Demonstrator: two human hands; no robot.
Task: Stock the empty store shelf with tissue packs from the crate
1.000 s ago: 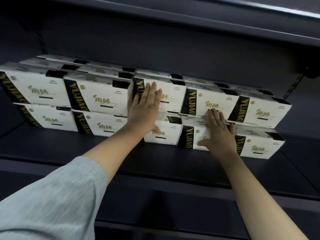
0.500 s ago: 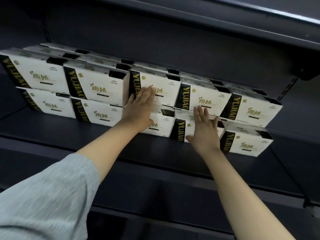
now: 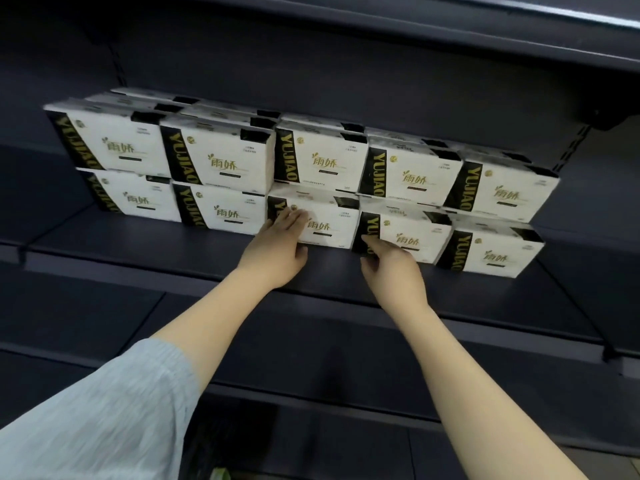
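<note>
Squaring up the bottom row on the dark metal shelf (image 3: pixel 145 244).
Our left hand (image 3: pixel 277 247) lies flat-fingered on a white-and-black tissue pack (image 3: pixel 325 220); our right hand (image 3: pixel 391 268), loosely curled, holds nothing — next, fetch more packs.

A dark upper shelf (image 3: pixel 450 39) runs across the top of the view, its front edge catching a pale strip of light at the right. Behind it stands a dark back panel (image 3: pixel 311 88). 2 slotted uprights show: 1 at the left (image 3: pixel 117 65) and 1 at the right (image 3: pixel 573 147), the right one below a dark bracket (image 3: pixel 604 114). A lower shelf (image 3: pixel 86 323) lies beneath. A light grey sleeve (image 3: pixel 93 410) fills the bottom left corner.
</note>
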